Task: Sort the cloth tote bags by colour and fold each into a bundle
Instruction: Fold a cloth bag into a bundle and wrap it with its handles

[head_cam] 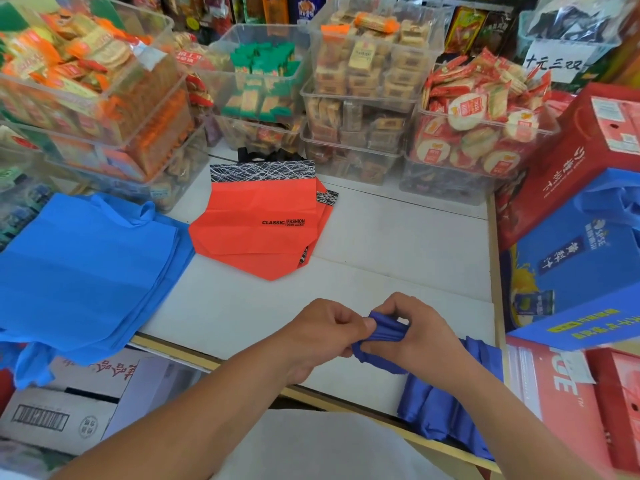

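We held dark blue tote bag (386, 329) at counter's (398, 244) 6 o'clock edge. Left hand (323, 336) and right hand (420, 336): each grip clenched on bunched end. Our judgement: roll tight, gather tail hanging at 5 o'clock. Orange stack (256, 223) lay at 12.

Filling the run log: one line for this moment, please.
left hand, right hand: grip dark blue bag; light blue bags: stacked left; orange bags: stacked centre

A shop: clear bins (360, 98) of packaged snacks, handwritten price sign (554, 64).
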